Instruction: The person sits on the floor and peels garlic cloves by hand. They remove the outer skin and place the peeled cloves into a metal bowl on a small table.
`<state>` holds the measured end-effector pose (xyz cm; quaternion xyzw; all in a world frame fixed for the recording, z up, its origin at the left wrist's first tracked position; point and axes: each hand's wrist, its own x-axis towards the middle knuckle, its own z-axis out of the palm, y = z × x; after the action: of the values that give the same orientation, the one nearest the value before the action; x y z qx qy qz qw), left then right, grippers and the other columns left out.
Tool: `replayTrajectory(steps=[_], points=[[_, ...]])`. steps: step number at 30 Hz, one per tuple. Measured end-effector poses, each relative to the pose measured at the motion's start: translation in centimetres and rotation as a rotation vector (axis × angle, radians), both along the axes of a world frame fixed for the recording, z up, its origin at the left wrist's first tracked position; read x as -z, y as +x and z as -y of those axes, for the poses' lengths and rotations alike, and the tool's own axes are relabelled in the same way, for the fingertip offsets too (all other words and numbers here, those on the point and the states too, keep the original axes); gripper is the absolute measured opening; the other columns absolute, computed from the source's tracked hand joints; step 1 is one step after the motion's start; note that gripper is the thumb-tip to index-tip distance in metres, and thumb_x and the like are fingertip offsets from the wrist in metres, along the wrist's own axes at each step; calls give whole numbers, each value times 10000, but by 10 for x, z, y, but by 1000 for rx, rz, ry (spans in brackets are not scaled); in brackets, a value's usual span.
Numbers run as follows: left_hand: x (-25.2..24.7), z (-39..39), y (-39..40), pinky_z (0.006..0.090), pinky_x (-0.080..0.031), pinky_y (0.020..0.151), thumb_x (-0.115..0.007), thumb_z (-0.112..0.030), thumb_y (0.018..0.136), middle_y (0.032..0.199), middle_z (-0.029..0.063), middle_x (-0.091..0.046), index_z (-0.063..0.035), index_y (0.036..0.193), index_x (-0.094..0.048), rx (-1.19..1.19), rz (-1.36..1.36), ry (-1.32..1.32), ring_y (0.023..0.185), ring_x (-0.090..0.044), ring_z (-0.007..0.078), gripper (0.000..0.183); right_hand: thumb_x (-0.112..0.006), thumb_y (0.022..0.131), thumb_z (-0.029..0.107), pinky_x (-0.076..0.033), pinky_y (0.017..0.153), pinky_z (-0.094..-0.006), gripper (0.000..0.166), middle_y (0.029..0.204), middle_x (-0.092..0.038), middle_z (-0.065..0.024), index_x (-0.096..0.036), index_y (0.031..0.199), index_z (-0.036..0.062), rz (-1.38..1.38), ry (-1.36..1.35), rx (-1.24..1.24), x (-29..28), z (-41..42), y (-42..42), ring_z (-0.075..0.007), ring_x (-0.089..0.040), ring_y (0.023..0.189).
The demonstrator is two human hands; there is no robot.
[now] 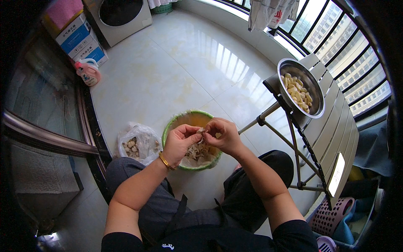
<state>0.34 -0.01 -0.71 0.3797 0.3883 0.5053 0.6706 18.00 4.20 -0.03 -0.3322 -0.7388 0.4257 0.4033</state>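
Observation:
Over a green-rimmed bin (196,169) lined with a plastic bag, my two hands meet at the fingertips. My left hand (182,141) pinches a small garlic clove (201,130) with papery skin on it between thumb and forefinger. The fingertips of my right hand (224,135) grip the skin of the same clove. Below them, garlic skins (196,152) lie in the bin. Left of the bin, a white plastic bag (143,138) on the floor holds unpeeled garlic (131,147). Peeled garlic cloves (297,93) fill part of a steel bowl (317,94) at the right.
The bowl stands on a slatted folding table (333,126), with a bright flat object (336,174) near its close edge. Pink and blue baskets (330,215) sit beneath. A detergent bottle (88,74), boxes (83,41) and a washing machine (122,19) stand at the far left.

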Motion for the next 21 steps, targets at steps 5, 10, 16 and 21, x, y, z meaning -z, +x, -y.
replayTrajectory(steps=[5,10,16,21], points=[[-2,4,9,238,-470,820,-591,9,828,970,70,-619,6,995,-576,-117,-55,88,894,-581,127,168,-626,716,-16,-437,556,-196,98,726,-542,-14,-540,739,26,10,30,86,6,4,-5,-68,-521,631],[-2,4,11,248,-468,838,-582,37,823,980,75,-613,11,989,-573,-181,-60,146,918,-575,133,168,-635,713,4,-427,531,-200,105,682,-531,-2,-535,742,21,-185,-164,111,22,6,-12,-59,-510,606],[-2,3,8,268,-478,833,-588,29,822,1005,86,-607,4,981,-569,-270,-219,365,925,-575,146,162,-606,775,3,-420,520,-179,90,690,-533,13,-518,773,18,-380,-572,-24,-2,14,-15,-47,-507,600],[-6,-4,0,289,-490,827,-576,-37,850,1029,107,-604,-16,989,-550,-198,120,-66,921,-588,173,143,-585,795,-23,-457,587,-198,93,739,-532,5,-507,823,19,-372,-564,-41,5,14,-15,-53,-533,650]])
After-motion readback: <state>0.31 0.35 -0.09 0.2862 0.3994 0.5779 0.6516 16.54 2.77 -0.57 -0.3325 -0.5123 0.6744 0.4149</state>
